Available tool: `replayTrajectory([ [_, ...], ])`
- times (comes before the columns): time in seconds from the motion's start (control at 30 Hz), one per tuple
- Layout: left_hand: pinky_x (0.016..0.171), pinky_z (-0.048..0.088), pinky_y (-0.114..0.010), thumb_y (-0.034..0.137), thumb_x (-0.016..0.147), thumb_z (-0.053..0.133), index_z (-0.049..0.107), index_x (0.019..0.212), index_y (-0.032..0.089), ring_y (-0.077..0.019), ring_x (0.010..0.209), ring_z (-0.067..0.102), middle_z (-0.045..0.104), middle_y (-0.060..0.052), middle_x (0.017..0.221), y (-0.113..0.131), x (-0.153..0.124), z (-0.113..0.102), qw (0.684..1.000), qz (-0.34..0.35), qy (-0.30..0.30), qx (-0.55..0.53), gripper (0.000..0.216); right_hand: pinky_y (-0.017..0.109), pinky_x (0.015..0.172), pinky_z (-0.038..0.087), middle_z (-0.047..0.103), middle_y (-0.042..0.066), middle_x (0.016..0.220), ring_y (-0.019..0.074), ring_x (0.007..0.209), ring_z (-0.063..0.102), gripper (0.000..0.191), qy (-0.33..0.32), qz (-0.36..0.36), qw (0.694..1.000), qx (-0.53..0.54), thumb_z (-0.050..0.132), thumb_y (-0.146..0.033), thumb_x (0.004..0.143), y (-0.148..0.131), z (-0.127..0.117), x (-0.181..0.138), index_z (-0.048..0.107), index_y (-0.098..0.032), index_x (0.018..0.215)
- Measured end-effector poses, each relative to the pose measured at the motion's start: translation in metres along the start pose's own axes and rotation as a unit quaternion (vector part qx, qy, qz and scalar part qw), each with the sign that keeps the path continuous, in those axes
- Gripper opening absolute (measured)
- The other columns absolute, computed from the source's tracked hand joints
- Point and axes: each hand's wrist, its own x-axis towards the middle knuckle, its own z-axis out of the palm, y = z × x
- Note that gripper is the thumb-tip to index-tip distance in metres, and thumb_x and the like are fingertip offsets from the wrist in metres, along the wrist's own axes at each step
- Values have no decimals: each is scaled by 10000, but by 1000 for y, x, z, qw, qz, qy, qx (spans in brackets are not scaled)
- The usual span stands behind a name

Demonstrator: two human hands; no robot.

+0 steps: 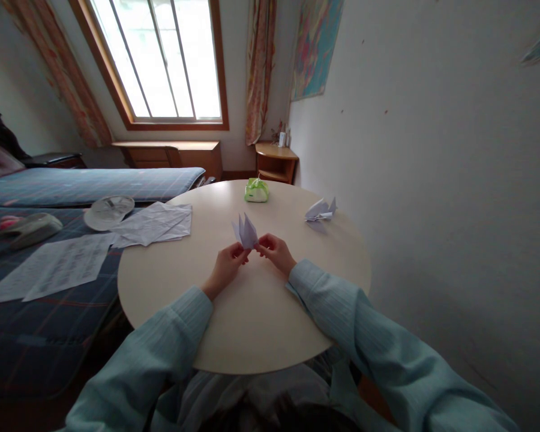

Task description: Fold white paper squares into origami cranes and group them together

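Note:
A small folded piece of pale paper (245,231) with pointed flaps stands upright between my two hands above the round beige table (171,282). My left hand (228,262) pinches its lower left edge. My right hand (273,248) pinches its lower right edge. Both hands are closed on the paper, and light blue sleeves cover both arms.
A finished folded paper figure (320,210) lies on the table's far right. A green tissue pack (256,190) sits at the far edge. Loose sheets (155,224) overhang the table's left side. A bed (49,282) with papers and a round white disc (108,211) is at left; a wall is close on the right.

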Motion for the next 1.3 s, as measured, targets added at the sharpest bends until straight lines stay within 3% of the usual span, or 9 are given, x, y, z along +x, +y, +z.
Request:
replayTrajectory([
  [0.2, 493, 335, -200, 384, 732, 494, 540, 607, 140, -91, 506, 472, 548, 6, 539, 5, -4, 0, 993, 33, -14, 109, 277, 219, 493, 343, 484, -34, 552, 83, 516, 433, 223, 23, -27, 997, -72, 574, -360, 656, 3, -1, 1, 475, -171, 592],
  [0.4, 478, 266, -188, 332, 730, 483, 481, 542, 143, -57, 468, 359, 444, 46, 488, 9, -8, 0, 980, 76, -28, 179, 267, 203, 455, 246, 353, -66, 483, 62, 481, 315, 227, 5, -42, 993, -108, 558, -263, 633, 5, 1, 0, 380, -177, 521],
  [0.87, 476, 232, -194, 289, 717, 465, 446, 579, 145, -57, 484, 305, 353, 57, 499, 4, -8, -1, 981, 78, -50, 169, 200, 182, 372, 327, 459, -78, 425, 57, 364, 415, 328, -116, 36, 990, 72, 618, -422, 631, 9, 3, -3, 404, -173, 607],
  [1.3, 480, 231, -203, 229, 703, 439, 452, 659, 163, -66, 492, 325, 387, 59, 536, 1, -8, -1, 968, 88, -75, 223, 80, 186, 401, 408, 528, -58, 506, 69, 414, 496, 340, -173, 66, 979, 88, 654, -412, 603, 10, 2, -4, 466, -156, 728],
])
